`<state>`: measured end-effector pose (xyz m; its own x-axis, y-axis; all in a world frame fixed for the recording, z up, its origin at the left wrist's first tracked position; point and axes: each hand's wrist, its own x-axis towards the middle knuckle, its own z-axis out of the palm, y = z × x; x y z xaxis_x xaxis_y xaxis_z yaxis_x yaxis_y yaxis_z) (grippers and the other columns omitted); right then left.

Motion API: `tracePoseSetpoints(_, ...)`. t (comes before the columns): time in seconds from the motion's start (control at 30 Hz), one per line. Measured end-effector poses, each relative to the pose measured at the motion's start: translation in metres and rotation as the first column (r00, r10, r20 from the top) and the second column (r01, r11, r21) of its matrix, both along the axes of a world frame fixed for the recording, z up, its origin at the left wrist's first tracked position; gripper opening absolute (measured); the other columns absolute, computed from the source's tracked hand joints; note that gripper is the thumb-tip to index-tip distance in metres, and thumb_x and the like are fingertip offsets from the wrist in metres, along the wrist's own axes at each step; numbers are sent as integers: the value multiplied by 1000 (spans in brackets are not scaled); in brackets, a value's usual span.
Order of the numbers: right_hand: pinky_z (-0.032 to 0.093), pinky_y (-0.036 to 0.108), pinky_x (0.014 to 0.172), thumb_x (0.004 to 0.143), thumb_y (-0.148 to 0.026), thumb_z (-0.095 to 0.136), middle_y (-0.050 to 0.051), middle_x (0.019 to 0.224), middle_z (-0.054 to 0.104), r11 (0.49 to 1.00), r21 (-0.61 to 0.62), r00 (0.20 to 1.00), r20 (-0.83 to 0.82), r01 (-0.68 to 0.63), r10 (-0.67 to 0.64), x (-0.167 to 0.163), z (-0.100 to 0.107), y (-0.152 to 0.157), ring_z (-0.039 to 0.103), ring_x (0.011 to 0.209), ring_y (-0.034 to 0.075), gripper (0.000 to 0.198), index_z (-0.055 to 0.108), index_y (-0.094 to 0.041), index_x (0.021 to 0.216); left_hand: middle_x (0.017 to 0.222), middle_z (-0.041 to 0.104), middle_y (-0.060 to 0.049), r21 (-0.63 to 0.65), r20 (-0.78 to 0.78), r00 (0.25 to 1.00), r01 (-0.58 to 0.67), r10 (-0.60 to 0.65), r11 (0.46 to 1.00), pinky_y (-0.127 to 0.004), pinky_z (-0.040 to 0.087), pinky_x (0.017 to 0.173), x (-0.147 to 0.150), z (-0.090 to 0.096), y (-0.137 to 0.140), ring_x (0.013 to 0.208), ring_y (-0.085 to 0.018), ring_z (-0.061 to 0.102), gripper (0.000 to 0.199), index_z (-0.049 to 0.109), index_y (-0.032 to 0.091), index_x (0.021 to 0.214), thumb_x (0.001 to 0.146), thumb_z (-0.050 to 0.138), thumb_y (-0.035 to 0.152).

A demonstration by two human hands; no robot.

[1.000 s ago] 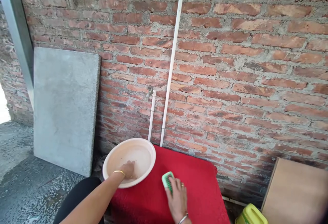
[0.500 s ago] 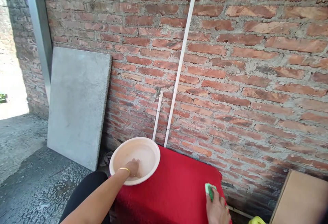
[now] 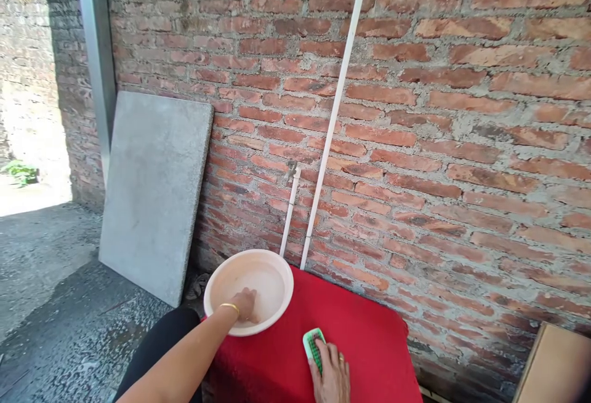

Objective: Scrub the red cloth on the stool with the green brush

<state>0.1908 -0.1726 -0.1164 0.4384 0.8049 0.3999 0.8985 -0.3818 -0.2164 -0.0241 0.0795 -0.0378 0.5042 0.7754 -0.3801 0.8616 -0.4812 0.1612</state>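
My left hand (image 3: 242, 304), with a gold bangle at the wrist, reaches down into a pale pink basin (image 3: 215, 283). Its fingertips dip toward cloudy water, and I cannot make out whether they hold anything. The basin rests on the far left part of a red cloth (image 3: 364, 341) spread over a low surface. On the near middle of that cloth, my right hand (image 3: 332, 369) grips a green scrubbing brush (image 3: 314, 344) with a pale green rim. The fingers bend over the brush's right side, hiding part of it.
Behind the cloth rises a brick wall (image 3: 415, 120) with white pipes (image 3: 330, 138) and a small tap (image 3: 291, 170). A grey slab (image 3: 154, 194) leans at the left above wet floor (image 3: 83, 329). A tan board (image 3: 551, 366) stands at the lower right.
My right hand has moved left across the red cloth with the brush, from its right edge to nearer the basin. My left hand stays in the basin. The view has turned slightly left.
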Motion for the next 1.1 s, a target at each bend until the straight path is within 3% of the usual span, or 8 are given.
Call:
tracePoseSetpoints(0.17, 51, 44, 86, 97, -49, 27, 10, 120, 70, 986, -59, 988, 6, 156, -156, 50, 5, -30, 67, 101, 30, 53, 65, -31, 130, 143, 52, -26, -20, 26, 1000, 3, -3, 1000, -49, 45, 108, -1, 3, -1, 129, -42, 56, 85, 52, 10, 139, 66, 75, 45)
tracePoseSetpoints(0.3, 52, 49, 72, 94, -55, 19, 14, 113, 71, 890, -53, 892, 18, 452, -452, 110, 8, -61, 69, 86, 34, 61, 65, -31, 127, 146, 49, -27, -45, 42, 999, -15, 16, 999, -51, 44, 108, -1, 5, -2, 130, -44, 54, 88, 50, 10, 142, 64, 75, 45)
tracePoseSetpoints(0.37, 52, 50, 70, 94, -59, 16, 15, 112, 71, 857, -18, 858, 14, 514, -514, 122, 9, -65, 69, 83, 35, 65, 65, -31, 127, 146, 49, -27, -46, 45, 999, -11, 13, 999, -51, 45, 107, -1, 4, -2, 130, -44, 55, 89, 50, 10, 142, 64, 74, 46)
tracePoseSetpoints(0.43, 53, 49, 70, 93, -61, 19, 15, 113, 71, 890, -13, 889, -17, 457, -457, 117, 10, -59, 69, 85, 35, 66, 64, -28, 128, 147, 48, -28, -37, 43, 999, 1, 1, 999, -50, 44, 108, -1, 3, -2, 130, -44, 54, 91, 49, 9, 142, 63, 73, 46)
tracePoseSetpoints(0.57, 53, 44, 84, 97, -54, 30, 13, 120, 70, 991, -16, 989, -65, 131, -131, 66, 5, -24, 69, 99, 31, 55, 65, -28, 130, 148, 46, -30, -34, 41, 999, 10, -8, 999, -52, 42, 110, -1, 1, -1, 132, -45, 53, 92, 48, 8, 143, 62, 73, 46)
tracePoseSetpoints(0.67, 51, 42, 93, 98, -49, 38, 7, 126, 69, 998, -40, 998, -42, -39, 37, 22, -4, 1, 67, 107, 28, 44, 64, -35, 131, 146, 48, -30, -39, 47, 999, -3, 5, 999, -53, 43, 107, -1, 0, 0, 129, -46, 55, 92, 49, 8, 142, 62, 75, 45)
tracePoseSetpoints(0.87, 48, 45, 100, 91, -44, 57, 12, 129, 66, 995, -97, 999, -37, 14, -18, 0, -13, 14, 64, 114, 31, 50, 58, -27, 138, 140, 52, -29, -8, 69, 998, 7, -7, 1000, -50, 46, 106, -2, -4, 2, 125, -44, 58, 88, 53, 7, 136, 60, 76, 44)
tracePoseSetpoints(1.1, 48, 41, 98, 76, -38, 72, 13, 124, 66, 993, -114, 999, -14, 28, -29, 5, -11, 5, 63, 114, 32, 41, 68, -24, 114, 142, 51, -30, 1, 79, 997, 9, -9, 1000, -49, 45, 108, -2, -5, 2, 126, -43, 58, 91, 52, 6, 138, 58, 77, 41)
